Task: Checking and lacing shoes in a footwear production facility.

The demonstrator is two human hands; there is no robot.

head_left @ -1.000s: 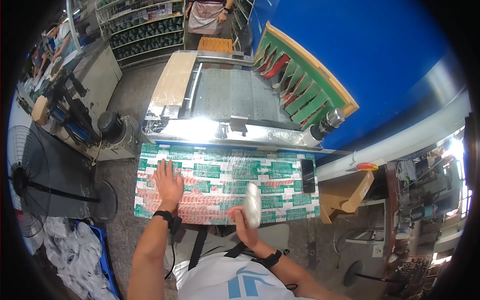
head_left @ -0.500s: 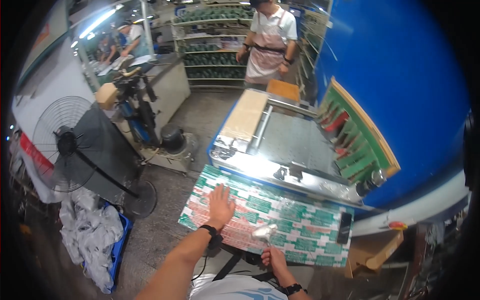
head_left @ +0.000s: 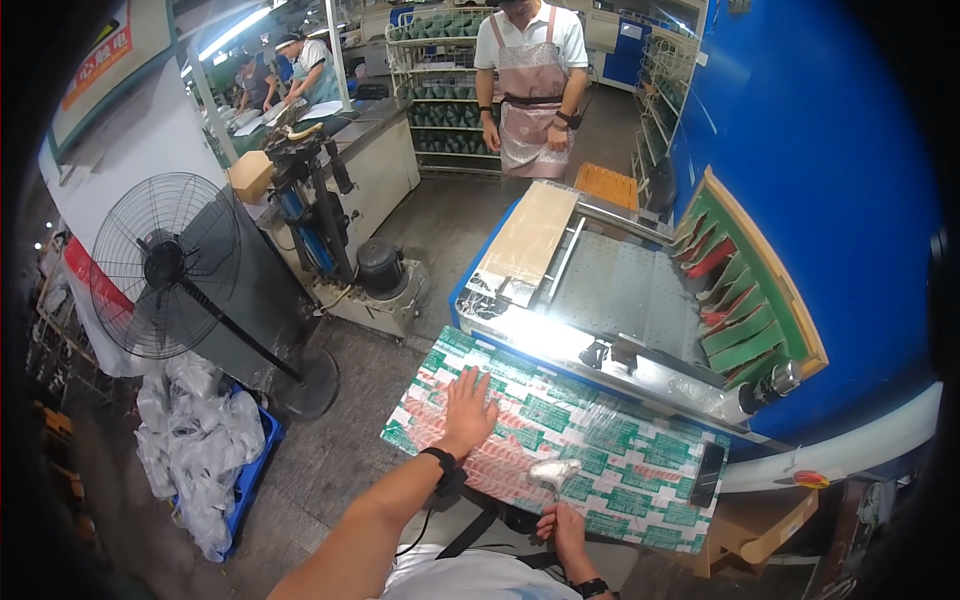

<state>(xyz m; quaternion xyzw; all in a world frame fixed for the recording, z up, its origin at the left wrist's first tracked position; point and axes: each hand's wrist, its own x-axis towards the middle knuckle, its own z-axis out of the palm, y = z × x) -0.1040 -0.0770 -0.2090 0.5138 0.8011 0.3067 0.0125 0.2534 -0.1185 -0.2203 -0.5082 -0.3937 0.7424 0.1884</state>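
**Two hands on a printed sheet at a workshop table**

Nearest to the camera, the right hand (head_left: 562, 522) is closed around the handle of a small tool with a pale, shiny head (head_left: 553, 470); the fingers wrap the handle fully, and the head rests on the sheet just above the hand. What kind of tool it is, I cannot tell for sure. A dark band is on this wrist.

A little further, the left hand (head_left: 467, 412) lies flat with the fingers spread wide, the palm pressed on the printed sheet (head_left: 600, 450). It holds nothing, it only presses down. A black wristband (head_left: 440, 459) is on this arm.

The printed sheet is large, with a green, red and white pattern, and it covers the near worktable from the left corner to the right side. A clear film seems to lie over part of it. Near its right edge lies a dark flat phone (head_left: 707, 473).

Behind the sheet stands a metal machine bed (head_left: 625, 300) with a bright light strip at its near edge, and a pale board (head_left: 527, 238) lies on its left part. To the right, green and red sheets stand in a slotted rack (head_left: 745, 300) against a blue wall.

Further left stands a black floor fan (head_left: 165, 265), with white bags (head_left: 195, 440) beside it. At the far end a person in an apron (head_left: 530, 85) stands before shelves
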